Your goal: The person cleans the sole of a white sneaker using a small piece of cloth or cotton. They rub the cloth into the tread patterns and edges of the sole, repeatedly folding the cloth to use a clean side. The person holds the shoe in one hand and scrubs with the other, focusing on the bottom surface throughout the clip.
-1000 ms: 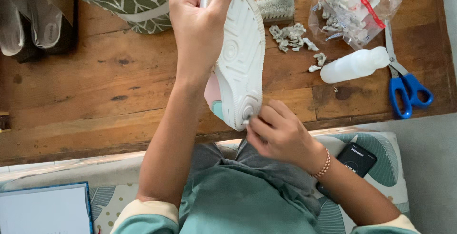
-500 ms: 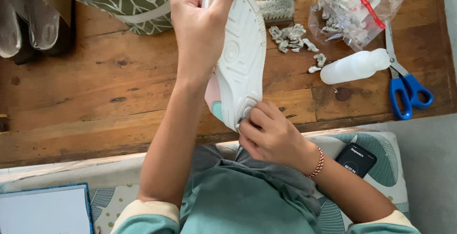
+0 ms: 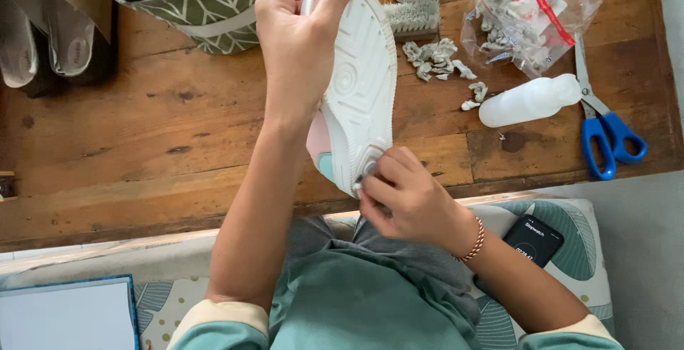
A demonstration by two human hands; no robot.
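My left hand (image 3: 299,44) grips a white sneaker (image 3: 360,86) by its toe end, sole turned up toward me, over a wooden table (image 3: 142,136). Pink and mint patches show on the shoe's side. My right hand (image 3: 402,197) presses its pinched fingertips, around a small pale wad, against the heel end of the sole. A beaded bracelet sits on that wrist.
On the table lie crumpled grey-white wads (image 3: 434,58), a scrub brush (image 3: 413,17), a clear bag of wads (image 3: 531,12), a white squeeze bottle (image 3: 531,99), blue-handled scissors (image 3: 605,136), a patterned fabric basket (image 3: 199,1) and sandals (image 3: 50,29). A phone (image 3: 533,239) rests on the cushion.
My right hand's fingers shifted slightly along the heel of the sole. The shoe and my left hand stayed nearly still.
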